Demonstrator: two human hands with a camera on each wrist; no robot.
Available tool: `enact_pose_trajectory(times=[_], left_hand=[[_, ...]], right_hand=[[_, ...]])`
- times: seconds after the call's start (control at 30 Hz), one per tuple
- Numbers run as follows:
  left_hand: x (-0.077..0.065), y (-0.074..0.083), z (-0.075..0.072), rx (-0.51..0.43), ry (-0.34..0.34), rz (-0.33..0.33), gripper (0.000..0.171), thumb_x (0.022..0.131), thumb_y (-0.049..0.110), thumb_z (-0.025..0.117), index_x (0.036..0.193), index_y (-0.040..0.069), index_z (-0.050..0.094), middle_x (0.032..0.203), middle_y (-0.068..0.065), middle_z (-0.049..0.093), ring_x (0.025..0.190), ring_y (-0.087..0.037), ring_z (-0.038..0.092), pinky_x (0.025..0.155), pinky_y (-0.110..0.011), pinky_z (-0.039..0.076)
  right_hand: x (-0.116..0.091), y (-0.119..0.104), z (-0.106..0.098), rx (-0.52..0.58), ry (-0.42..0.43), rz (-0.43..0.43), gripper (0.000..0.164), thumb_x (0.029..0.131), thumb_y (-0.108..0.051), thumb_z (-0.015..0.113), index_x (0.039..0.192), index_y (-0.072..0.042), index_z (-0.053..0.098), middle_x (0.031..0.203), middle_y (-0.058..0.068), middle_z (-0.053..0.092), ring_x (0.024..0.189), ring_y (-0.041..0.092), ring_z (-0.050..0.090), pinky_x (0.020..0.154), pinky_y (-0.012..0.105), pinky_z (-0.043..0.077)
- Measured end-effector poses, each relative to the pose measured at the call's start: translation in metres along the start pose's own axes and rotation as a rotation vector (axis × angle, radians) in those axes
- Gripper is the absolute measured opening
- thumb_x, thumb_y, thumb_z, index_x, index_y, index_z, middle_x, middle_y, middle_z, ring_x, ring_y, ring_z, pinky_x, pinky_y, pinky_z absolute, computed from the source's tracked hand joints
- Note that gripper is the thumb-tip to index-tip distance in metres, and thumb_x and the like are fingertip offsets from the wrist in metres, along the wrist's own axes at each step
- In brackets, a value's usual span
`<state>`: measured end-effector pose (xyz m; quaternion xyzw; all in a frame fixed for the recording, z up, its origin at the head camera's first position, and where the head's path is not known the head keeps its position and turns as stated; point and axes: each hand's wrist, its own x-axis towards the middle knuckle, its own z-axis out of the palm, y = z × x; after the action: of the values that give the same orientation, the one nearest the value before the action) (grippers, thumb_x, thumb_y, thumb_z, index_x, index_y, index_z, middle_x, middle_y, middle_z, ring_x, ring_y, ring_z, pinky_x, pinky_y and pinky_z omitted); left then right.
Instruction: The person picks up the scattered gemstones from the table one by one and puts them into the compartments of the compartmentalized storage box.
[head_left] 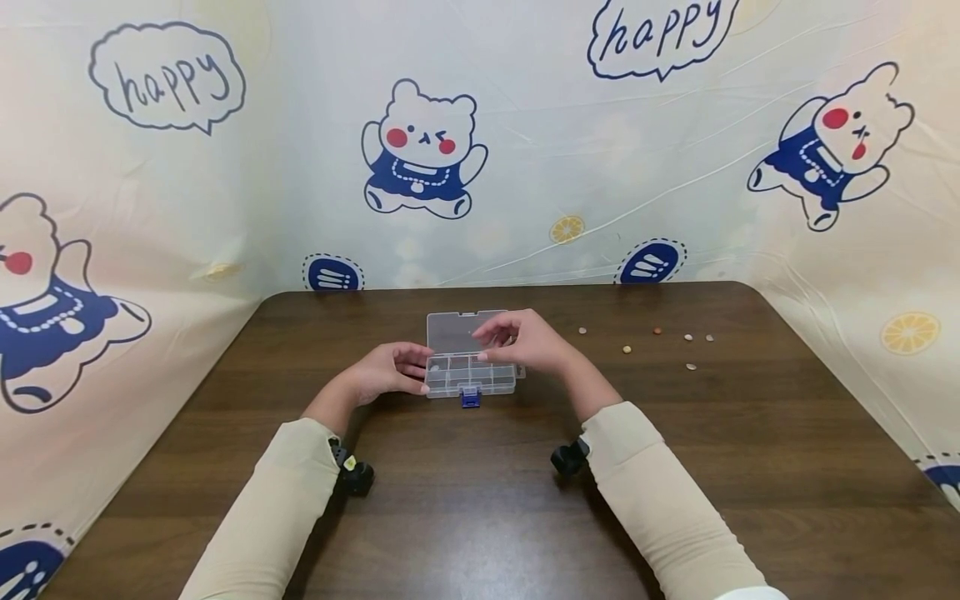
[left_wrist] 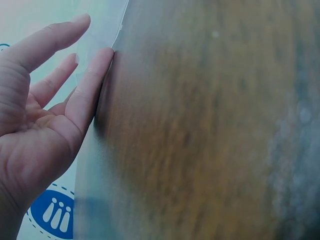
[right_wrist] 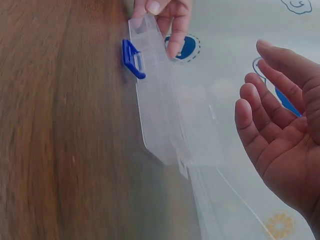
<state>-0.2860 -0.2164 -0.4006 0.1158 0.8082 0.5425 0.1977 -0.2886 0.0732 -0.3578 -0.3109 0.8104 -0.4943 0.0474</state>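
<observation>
A clear plastic compartment box [head_left: 491,387] with a blue latch [head_left: 470,398] lies on the table, its clear lid [head_left: 450,332] raised at the back. My left hand [head_left: 382,371] holds the box's left end, thumb by the front corner and fingers by the back one. In the right wrist view, those left fingers [right_wrist: 179,31] show behind the box end. My right hand [head_left: 521,340] hovers over the box's back right part, overlapping the lid. Its fingers [right_wrist: 245,111] curve loosely with nothing between them. A small pale piece [head_left: 435,367] shows in a left compartment.
On the brown table [head_left: 465,508], several small pieces lie scattered to the right, among them an orange-brown one [head_left: 657,331], a yellowish one [head_left: 627,350] and a pale one [head_left: 691,367]. A printed cloth [head_left: 525,167] hangs behind the table.
</observation>
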Motion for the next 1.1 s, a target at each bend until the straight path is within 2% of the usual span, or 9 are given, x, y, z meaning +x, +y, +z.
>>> enact_pose_trajectory(times=[0.37,0.6,0.73,0.9,1.1], left_hand=[[0.000,0.001,-0.001,0.007,0.012,0.000,0.066,0.075,-0.002,0.082,0.134,0.001,0.052,0.125,-0.020,0.056,0.110,-0.030,0.060,0.089,-0.035,0.053],[-0.001,0.000,-0.001,0.007,0.005,-0.001,0.067,0.076,0.000,0.082,0.135,0.001,0.051,0.126,-0.020,0.056,0.111,-0.030,0.059,0.090,-0.035,0.053],[-0.001,0.000,-0.001,0.008,0.003,-0.001,0.067,0.075,0.001,0.082,0.135,0.002,0.052,0.126,-0.019,0.056,0.111,-0.030,0.059,0.090,-0.035,0.053],[0.000,0.000,-0.001,0.011,0.001,-0.002,0.067,0.076,0.002,0.082,0.135,0.002,0.051,0.127,-0.019,0.055,0.111,-0.030,0.059,0.091,-0.035,0.052],[0.000,-0.001,-0.001,0.015,0.003,-0.003,0.067,0.076,0.003,0.083,0.135,0.002,0.052,0.127,-0.019,0.056,0.111,-0.030,0.059,0.091,-0.035,0.052]], right_hand=[[-0.018,0.003,-0.022,-0.017,0.002,0.032,0.028,0.081,-0.012,0.081,0.107,-0.008,0.073,0.106,0.019,0.068,0.086,0.023,0.060,0.079,0.035,0.054],[-0.029,0.004,-0.032,-0.050,0.027,0.062,0.029,0.081,-0.016,0.082,0.108,-0.010,0.073,0.100,0.012,0.068,0.086,0.023,0.060,0.078,0.035,0.054],[-0.035,0.005,-0.037,-0.039,0.041,0.068,0.030,0.080,-0.016,0.082,0.107,-0.009,0.072,0.100,0.014,0.068,0.087,0.025,0.059,0.079,0.037,0.054],[-0.041,0.008,-0.042,-0.046,0.062,0.092,0.028,0.081,-0.018,0.082,0.107,-0.012,0.073,0.102,0.015,0.067,0.087,0.024,0.059,0.079,0.035,0.054],[-0.049,0.011,-0.047,-0.063,0.074,0.085,0.029,0.081,-0.020,0.081,0.108,-0.013,0.073,0.098,0.007,0.067,0.087,0.023,0.060,0.078,0.035,0.054]])
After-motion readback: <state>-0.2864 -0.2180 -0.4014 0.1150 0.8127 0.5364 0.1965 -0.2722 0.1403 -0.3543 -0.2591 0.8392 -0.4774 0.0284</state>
